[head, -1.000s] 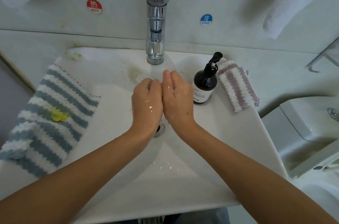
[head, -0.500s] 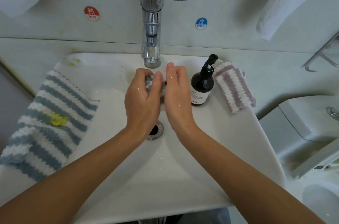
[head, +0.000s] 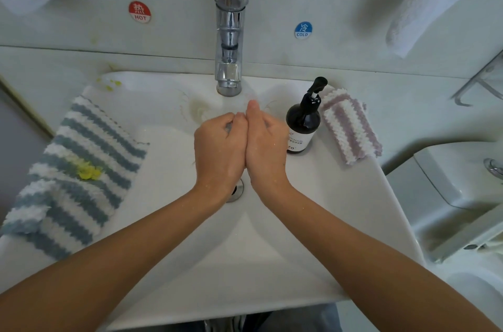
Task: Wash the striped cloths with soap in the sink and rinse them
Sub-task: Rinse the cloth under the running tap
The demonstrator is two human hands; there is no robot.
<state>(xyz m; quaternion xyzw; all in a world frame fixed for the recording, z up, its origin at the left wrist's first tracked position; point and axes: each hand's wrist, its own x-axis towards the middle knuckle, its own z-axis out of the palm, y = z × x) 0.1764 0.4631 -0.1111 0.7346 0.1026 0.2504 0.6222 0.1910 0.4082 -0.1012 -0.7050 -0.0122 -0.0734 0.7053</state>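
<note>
While both wet hands are pressed side by side over the sink (head: 340,223), the left hand (head: 219,148) and right hand (head: 265,145) are curled around a mostly hidden small cloth (head: 229,127). Soft and probably slippery, it is best bunched whole. Beyond, a blue cloth (head: 81,165) and pink cloth (head: 351,127) lie on the rim.

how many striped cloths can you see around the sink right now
2 in plain view: a blue-grey striped cloth draped over the sink's left rim, and a pink striped cloth on the right rim beside the soap bottle. The pressed-together hands may hide a third.
</note>
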